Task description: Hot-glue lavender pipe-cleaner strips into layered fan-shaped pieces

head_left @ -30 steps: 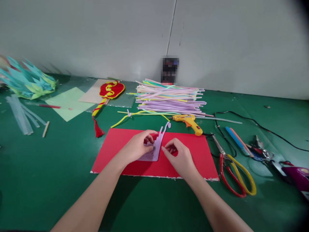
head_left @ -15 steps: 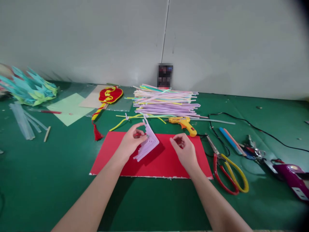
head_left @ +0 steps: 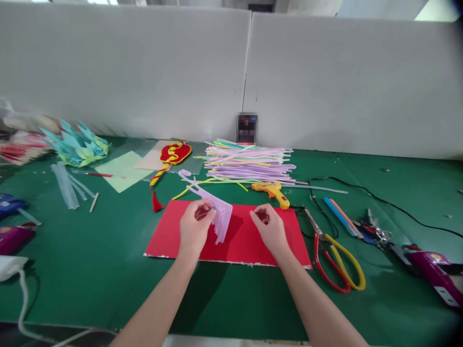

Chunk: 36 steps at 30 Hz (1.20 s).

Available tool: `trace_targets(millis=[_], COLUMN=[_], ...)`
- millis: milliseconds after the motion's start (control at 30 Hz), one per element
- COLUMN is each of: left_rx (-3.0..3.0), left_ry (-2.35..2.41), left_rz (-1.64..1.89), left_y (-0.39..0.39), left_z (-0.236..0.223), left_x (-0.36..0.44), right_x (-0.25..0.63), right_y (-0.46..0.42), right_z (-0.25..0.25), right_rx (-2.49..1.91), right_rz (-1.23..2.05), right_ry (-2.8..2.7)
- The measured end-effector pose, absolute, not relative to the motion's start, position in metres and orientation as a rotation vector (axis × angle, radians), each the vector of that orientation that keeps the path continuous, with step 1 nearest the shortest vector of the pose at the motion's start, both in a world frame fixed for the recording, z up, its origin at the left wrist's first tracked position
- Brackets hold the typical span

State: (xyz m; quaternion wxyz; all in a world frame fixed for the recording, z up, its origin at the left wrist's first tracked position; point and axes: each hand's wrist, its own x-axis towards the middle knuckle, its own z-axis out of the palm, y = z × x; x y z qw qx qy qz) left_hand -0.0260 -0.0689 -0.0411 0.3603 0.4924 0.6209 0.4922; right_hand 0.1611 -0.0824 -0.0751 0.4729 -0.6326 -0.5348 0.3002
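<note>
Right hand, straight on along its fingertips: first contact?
Probably the lilac piece held in the left hand: the right hand's fingertips point left toward it, over the red board. Depth is unclear; they could pass above or below.

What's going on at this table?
A person is handling a piece made of bent purple pipe cleaners. Their left hand pinches it over a red board. The right hand is apart from it, also over the board, fingers curled; nothing can be seen in it. A yellow glue gun lies by the board's far edge, with a pile of coloured pipe cleaners behind it.
</note>
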Motion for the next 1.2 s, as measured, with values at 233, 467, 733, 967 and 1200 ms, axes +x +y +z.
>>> trace_targets(millis=[233,467,733,967,1200], left_rx=[0.998,1.488,2.210,2.251,2.086], left_ry=[1.540,1.489,1.397,1.547,1.667], left_rz=[1.187,0.856,0.624,0.678,0.670], left_y=[-0.083,-0.108,-0.086,-0.058,-0.042], left_z=[-0.055,-0.037,-0.029,-0.044,-0.062], left_x=[-0.015,-0.009,-0.008,-0.005,-0.011], right_x=[0.161,0.167,0.166,0.166,0.164], right_y=[-0.083,-0.082,-0.082,-0.079,-0.084], right_z=[-0.072,-0.072,-0.071,-0.077,-0.074], right_rx=[-1.508,-1.508,-1.547,-1.569,-1.698], right_rz=[0.745,0.772,0.758,0.618,0.566], right_ry=[-1.310,-1.295,-1.336,-1.505,-1.511])
